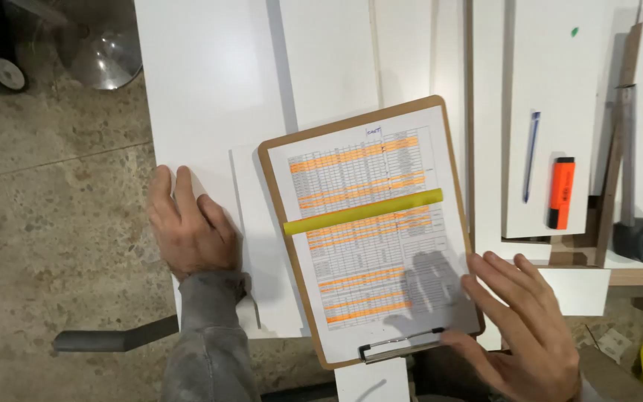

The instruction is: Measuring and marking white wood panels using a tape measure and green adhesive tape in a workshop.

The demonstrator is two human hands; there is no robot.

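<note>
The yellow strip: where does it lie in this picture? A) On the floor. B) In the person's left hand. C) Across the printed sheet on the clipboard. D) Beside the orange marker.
C: the yellow strip lies slantwise across the printed sheet on the clipboard, and neither hand is touching it.

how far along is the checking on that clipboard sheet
Many rows on the sheet are already marked orange. A yellow strip lies about mid-page. The right hand rests at the clipboard edge, the left hand flat on the white panel. Plain rows remain; the pen and orange highlighter lie aside.
</note>
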